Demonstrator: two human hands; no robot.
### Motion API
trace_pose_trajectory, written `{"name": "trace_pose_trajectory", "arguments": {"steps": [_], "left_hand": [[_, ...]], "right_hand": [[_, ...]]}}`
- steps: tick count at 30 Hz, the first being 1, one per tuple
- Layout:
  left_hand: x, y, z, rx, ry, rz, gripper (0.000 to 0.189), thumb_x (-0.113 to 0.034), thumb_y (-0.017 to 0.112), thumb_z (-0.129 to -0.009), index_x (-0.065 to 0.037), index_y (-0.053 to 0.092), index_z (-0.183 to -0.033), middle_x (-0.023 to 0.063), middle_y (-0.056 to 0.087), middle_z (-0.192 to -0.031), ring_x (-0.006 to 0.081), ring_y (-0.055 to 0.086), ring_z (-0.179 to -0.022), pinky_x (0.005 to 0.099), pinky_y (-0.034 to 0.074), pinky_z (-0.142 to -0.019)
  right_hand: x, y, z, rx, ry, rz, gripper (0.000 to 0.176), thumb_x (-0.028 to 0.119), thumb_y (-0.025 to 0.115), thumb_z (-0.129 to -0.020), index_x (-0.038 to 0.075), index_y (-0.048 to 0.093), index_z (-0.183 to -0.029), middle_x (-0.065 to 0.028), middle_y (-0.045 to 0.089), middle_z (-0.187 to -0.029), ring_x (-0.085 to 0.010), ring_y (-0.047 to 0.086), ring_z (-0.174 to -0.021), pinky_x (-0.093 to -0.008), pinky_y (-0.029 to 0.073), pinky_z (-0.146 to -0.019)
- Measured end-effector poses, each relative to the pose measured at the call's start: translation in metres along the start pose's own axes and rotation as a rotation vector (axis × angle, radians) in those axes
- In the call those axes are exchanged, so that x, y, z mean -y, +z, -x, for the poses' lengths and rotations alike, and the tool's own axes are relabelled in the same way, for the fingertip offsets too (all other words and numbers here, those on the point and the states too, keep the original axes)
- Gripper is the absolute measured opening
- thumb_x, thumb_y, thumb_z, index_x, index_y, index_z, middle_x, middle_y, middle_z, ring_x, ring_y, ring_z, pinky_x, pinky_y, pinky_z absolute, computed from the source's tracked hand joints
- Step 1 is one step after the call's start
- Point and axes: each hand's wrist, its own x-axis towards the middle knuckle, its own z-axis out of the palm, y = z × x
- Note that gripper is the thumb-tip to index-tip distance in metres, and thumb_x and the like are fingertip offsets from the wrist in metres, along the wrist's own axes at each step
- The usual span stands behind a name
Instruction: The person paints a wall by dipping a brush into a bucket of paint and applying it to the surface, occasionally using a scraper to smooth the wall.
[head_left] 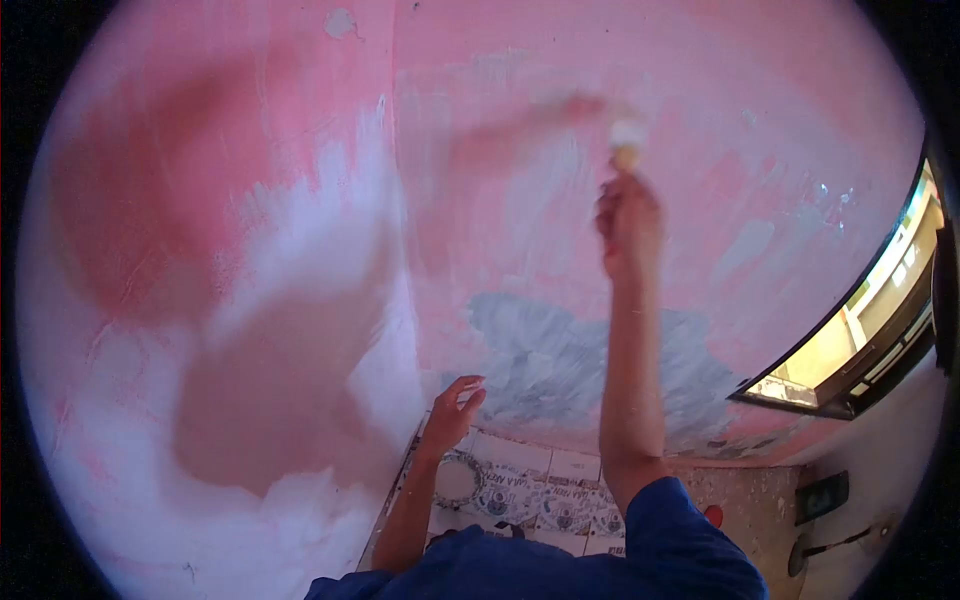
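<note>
My right hand (632,222) is raised against the pink wall (540,250), fingers wrapped round the handle of a paintbrush (626,142). The brush is blurred, its pale bristles pointing up at the wall. Streaks of whitish paint cover parts of the pink around it, and a grey patch (550,355) lies lower down. Low in front of me, near the corner, my left hand (453,415) is empty, with its fingers loosely curved and thumb apart.
Below my left hand is a round pale shape (458,480) on white printed sheets (560,500). The left wall (290,240) carries whitish paint and my shadow. At right are a dark-framed window (850,340), a dark box-like object (822,497) and a small red thing (713,516).
</note>
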Motion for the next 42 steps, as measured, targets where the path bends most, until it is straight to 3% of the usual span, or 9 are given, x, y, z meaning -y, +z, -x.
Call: {"name": "trace_pose_trajectory", "arguments": {"steps": [6,9,16,21,24,33,38,40,42], "left_hand": [[-0.019,-0.021,-0.010,0.013,0.116,0.021,0.032,-0.020,0.057,-0.087,-0.003,0.053,-0.114,0.0131,0.058,-0.111,0.0232,0.054,-0.107,0.0348,0.044,-0.087],[-0.052,-0.035,-0.012,0.002,0.114,-0.069,0.031,-0.018,0.057,-0.087,-0.002,0.053,-0.114,0.0140,0.058,-0.110,0.0232,0.054,-0.107,0.0352,0.044,-0.088],[-0.094,0.013,-0.047,0.192,0.254,-0.081,0.029,-0.019,0.055,-0.088,-0.003,0.054,-0.113,0.0097,0.058,-0.112,0.0210,0.054,-0.106,0.0339,0.045,-0.087],[-0.088,0.044,-0.041,0.320,0.260,0.016,0.028,-0.017,0.055,-0.088,-0.003,0.054,-0.112,0.0093,0.059,-0.111,0.0187,0.056,-0.102,0.0312,0.046,-0.084],[-0.063,0.038,-0.032,0.337,0.197,0.095,0.026,-0.013,0.054,-0.089,-0.001,0.054,-0.111,0.0093,0.059,-0.108,0.0179,0.057,-0.099,0.0284,0.045,-0.083],[-0.033,0.023,-0.026,0.254,0.158,0.063,0.029,-0.020,0.054,-0.090,-0.003,0.054,-0.113,0.0091,0.059,-0.107,0.0170,0.055,-0.102,0.0323,0.044,-0.087],[-0.028,0.000,-0.021,0.195,0.142,0.037,0.028,-0.016,0.056,-0.088,-0.002,0.054,-0.111,0.0106,0.059,-0.108,0.0172,0.056,-0.101,0.0314,0.044,-0.085],[-0.028,-0.021,-0.010,0.155,0.139,0.033,0.027,-0.015,0.056,-0.088,-0.001,0.054,-0.111,0.0108,0.059,-0.106,0.0167,0.056,-0.100,0.0305,0.045,-0.084],[-0.031,-0.033,-0.007,0.080,0.142,0.036,0.026,-0.013,0.056,-0.088,0.000,0.054,-0.110,0.0104,0.060,-0.103,0.0151,0.056,-0.095,0.0283,0.045,-0.082]], "right_hand": [[-0.303,-0.140,0.117,-0.474,0.755,-0.122,0.031,0.025,0.052,-0.088,0.010,0.046,-0.063,-0.0007,0.045,-0.050,-0.0118,0.041,-0.037,-0.0257,0.027,-0.032],[-0.239,-0.132,0.099,-0.315,0.801,-0.159,0.025,0.018,0.050,-0.088,0.011,0.048,-0.064,0.0004,0.045,-0.050,-0.0092,0.040,-0.037,-0.0231,0.027,-0.032],[0.133,0.021,-0.012,0.068,-0.259,-0.039,0.013,0.013,0.045,-0.086,0.003,0.053,-0.086,0.0020,0.041,-0.059,-0.0063,0.031,-0.042,-0.0223,0.024,-0.037],[-0.090,-0.061,0.010,-0.138,-0.008,0.357,0.044,0.043,0.046,-0.090,0.005,0.051,-0.069,-0.0020,0.043,-0.049,-0.0109,0.042,-0.040,-0.0286,0.031,-0.036],[-0.198,-0.116,0.081,-0.370,0.662,0.050,0.034,0.036,0.059,-0.085,0.008,0.051,-0.067,0.0007,0.040,-0.049,-0.0090,0.035,-0.037,-0.0260,0.021,-0.032],[0.048,0.060,-0.013,0.088,-0.075,0.020,0.027,0.025,0.045,-0.088,0.009,0.047,-0.067,0.0004,0.039,-0.051,-0.0086,0.033,-0.038,-0.0261,0.023,-0.036],[-0.202,-0.028,0.031,-0.272,-0.037,0.352,0.040,0.040,0.050,-0.089,0.005,0.052,-0.071,0.0001,0.042,-0.051,-0.0092,0.038,-0.037,-0.0266,0.029,-0.034],[-0.241,-0.070,0.082,-0.390,0.665,-0.077,0.030,0.032,0.051,-0.090,0.005,0.055,-0.077,0.0013,0.040,-0.051,-0.0089,0.036,-0.036,-0.0227,0.027,-0.033],[-0.257,-0.103,0.092,-0.505,0.684,-0.201,0.025,0.025,0.050,-0.090,0.010,0.047,-0.071,0.0021,0.038,-0.051,-0.0085,0.034,-0.039,-0.0247,0.022,-0.034]]}}
